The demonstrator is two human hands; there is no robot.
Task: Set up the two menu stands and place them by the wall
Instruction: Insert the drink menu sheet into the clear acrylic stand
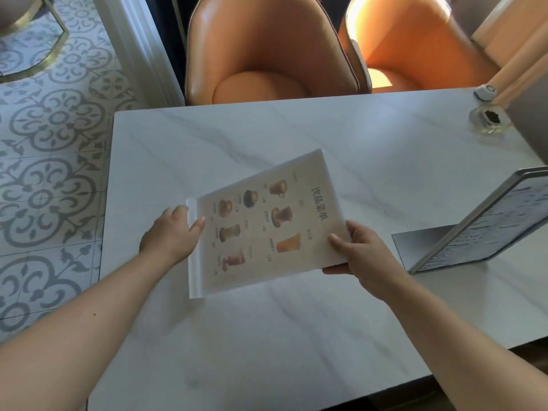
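Drinks menu stand (pixel 264 223) between left hand (pixel 172 232), right hand (pixel 360 253).

I'm looking at a café: drinks menu (pixel 261 223) mid-frame, marble table (pixel 296 321), orange chairs (pixel 267 48) along the top, patterned floor tiles (pixel 50 173) left.

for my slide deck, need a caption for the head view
Both hands, left hand and right hand, hold a drinks menu stand above the white marble table.

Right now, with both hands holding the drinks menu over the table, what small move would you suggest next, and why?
Probably tip the drinks menu stand upright onto its base: left hand and right hand hold it flat, while the second stand already stands.
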